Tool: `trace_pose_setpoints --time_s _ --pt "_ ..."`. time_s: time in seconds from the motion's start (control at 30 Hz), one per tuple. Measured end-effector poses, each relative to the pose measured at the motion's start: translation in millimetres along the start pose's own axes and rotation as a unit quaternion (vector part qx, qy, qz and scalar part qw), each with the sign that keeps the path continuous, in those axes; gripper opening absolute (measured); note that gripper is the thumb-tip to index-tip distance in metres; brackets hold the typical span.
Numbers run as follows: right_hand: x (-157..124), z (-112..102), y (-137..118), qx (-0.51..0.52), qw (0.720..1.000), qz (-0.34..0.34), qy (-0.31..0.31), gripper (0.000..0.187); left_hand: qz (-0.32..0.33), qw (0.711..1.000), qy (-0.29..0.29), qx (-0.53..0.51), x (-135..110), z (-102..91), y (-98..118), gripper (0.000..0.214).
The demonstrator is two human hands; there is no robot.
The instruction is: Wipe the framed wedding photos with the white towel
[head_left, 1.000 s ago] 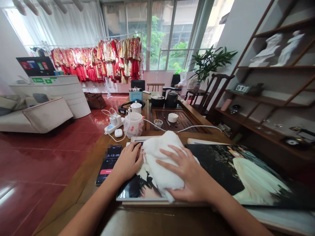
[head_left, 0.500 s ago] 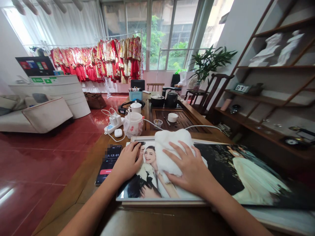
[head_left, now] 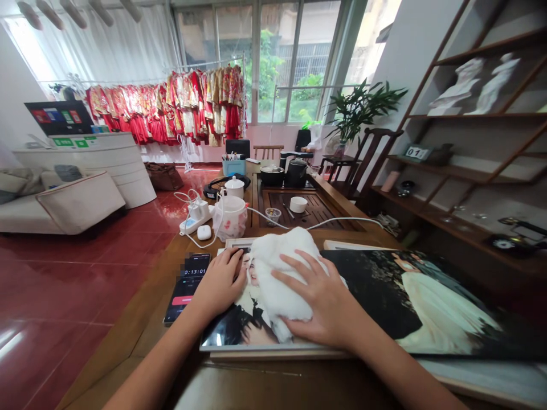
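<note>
In the head camera view, two bare hands, a left hand (head_left: 222, 279) and a right hand (head_left: 322, 304), are working on one brown wooden desk (head_left: 145, 324). Two large photo panels are lying there: one glossy portrait panel (head_left: 228, 333) and, to its right, one dark panel showing a pale gown (head_left: 376, 290). The right hand is pressing one white, fluffy cloth (head_left: 276, 299) onto the portrait panel, its grip spreading wide and flat over it. The left hand is resting on that panel's left side, its grip loose, fingers slightly bent, touching only the panel. One black phone (head_left: 188, 285) is lying just left. Compared with half a second earlier, cloth and right hand are sitting further left, covering more of the pictured couple; the left hand is staying put.
</note>
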State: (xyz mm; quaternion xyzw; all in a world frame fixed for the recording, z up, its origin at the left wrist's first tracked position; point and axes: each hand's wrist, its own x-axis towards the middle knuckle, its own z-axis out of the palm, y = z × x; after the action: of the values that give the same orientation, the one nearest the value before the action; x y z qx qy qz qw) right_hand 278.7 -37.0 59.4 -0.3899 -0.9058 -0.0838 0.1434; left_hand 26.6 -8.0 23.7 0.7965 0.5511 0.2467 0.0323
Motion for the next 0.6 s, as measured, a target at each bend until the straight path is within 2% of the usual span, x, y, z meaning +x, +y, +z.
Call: trace_pose_setpoints --time_s 0.13,0.23,0.37,0.6 --pt "0 9 5 -0.042 0.996 0.074 0.036 0.062 -0.001 1.000 0.004 -0.002 0 0.1 0 0.040" --pt "0 12 7 -0.062 0.993 0.095 0.044 0.061 0.002 1.000 0.008 0.000 0 0.0 0 0.040" --pt "0 9 6 -0.053 0.997 0.052 0.020 0.063 0.004 1.000 0.006 0.006 -1 -0.2 0 0.040" --pt "0 -4 -2 0.020 0.997 -0.063 -0.028 0.071 0.013 1.000 0.005 0.005 0 -1.5 1 0.039"
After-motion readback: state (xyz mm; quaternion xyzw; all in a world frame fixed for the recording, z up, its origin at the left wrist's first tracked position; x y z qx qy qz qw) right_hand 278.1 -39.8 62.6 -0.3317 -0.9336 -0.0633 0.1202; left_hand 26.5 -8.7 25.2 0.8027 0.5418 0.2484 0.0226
